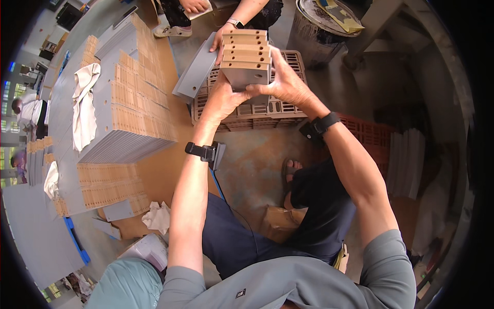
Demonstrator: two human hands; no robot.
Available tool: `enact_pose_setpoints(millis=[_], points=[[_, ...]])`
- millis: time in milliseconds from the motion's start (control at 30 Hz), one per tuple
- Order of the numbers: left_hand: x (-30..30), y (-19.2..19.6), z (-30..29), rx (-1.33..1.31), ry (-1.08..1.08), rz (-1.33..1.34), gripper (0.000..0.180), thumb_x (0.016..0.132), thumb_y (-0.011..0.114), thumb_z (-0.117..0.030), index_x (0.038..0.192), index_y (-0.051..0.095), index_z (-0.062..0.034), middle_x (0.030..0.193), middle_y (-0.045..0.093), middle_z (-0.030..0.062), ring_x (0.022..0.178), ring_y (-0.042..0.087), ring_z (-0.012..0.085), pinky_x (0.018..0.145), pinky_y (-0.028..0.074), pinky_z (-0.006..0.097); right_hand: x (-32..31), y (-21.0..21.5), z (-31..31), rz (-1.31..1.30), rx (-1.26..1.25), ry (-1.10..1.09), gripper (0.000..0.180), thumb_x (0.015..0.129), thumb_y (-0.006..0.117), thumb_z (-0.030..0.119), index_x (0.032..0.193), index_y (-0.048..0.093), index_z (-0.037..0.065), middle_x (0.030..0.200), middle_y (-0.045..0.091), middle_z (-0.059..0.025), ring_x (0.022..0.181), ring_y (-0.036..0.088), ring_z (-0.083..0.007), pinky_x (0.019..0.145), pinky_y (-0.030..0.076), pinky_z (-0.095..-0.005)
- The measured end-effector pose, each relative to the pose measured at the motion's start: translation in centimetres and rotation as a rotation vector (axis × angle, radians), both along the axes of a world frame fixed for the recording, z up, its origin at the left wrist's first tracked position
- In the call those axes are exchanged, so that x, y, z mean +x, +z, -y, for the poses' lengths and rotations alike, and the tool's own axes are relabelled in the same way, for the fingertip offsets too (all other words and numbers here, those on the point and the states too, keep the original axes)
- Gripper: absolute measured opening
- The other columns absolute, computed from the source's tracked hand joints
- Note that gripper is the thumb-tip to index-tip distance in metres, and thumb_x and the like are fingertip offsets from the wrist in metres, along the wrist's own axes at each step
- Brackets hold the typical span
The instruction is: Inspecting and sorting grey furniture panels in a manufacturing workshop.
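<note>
The left hand [226, 100] and the right hand [283, 82] jointly grip a small panel stack [247, 69] at 12 o'clock in the view. The left hand supports it from its 7 o'clock side; the right hand spans its 3 o'clock side, thumb across the near grey face. The stack's tan edges show drilled holes. It is positioned over a beige slatted crate [257, 123]; contact with the crate cannot be determined. At 11 o'clock, a co-worker's hand [219, 38] is at a loose grey panel [197, 67]. A large panel stack [141, 95] stands at 10 o'clock, with a white cloth [85, 105] on top. A stained drum [311, 38] stands at 1 o'clock.
</note>
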State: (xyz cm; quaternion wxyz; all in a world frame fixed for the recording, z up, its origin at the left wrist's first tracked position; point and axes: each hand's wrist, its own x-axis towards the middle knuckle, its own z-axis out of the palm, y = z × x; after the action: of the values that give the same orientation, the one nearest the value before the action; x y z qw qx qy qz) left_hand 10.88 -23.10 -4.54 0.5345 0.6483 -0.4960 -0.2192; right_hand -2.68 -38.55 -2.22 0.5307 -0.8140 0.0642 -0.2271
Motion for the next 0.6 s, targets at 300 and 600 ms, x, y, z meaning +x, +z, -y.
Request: enact_pose_setpoints(millis=[300,600], points=[[0.0,-3.0,0.7,-0.118,0.046,0.033,0.087,0.069,0.093,-0.027,0.138,0.045,-0.0019,0.133,0.055,0.0144,0.119,0.058,0.0268,0.1,0.049,0.04,0.9,-2.7,-0.2,-0.034,0.095,0.015,0.112,0.065,0.093,0.029,0.151,0.027,-0.001,0.145,0.042,-0.0197,0.137,0.041,-0.029,0.115,0.036,-0.042],[0.5,-5.4,-0.1,0.014,0.05,-0.042,0.099,0.067,0.094,-0.023,0.146,0.037,-0.0034,0.147,0.039,0.0139,0.132,0.046,0.0252,0.109,0.042,0.039,0.5,-4.1,-0.5,0.002,0.088,0.053,0.116,0.063,0.094,0.024,0.151,0.024,-0.003,0.143,0.045,-0.0204,0.138,0.041,-0.0296,0.117,0.033,-0.0411]])
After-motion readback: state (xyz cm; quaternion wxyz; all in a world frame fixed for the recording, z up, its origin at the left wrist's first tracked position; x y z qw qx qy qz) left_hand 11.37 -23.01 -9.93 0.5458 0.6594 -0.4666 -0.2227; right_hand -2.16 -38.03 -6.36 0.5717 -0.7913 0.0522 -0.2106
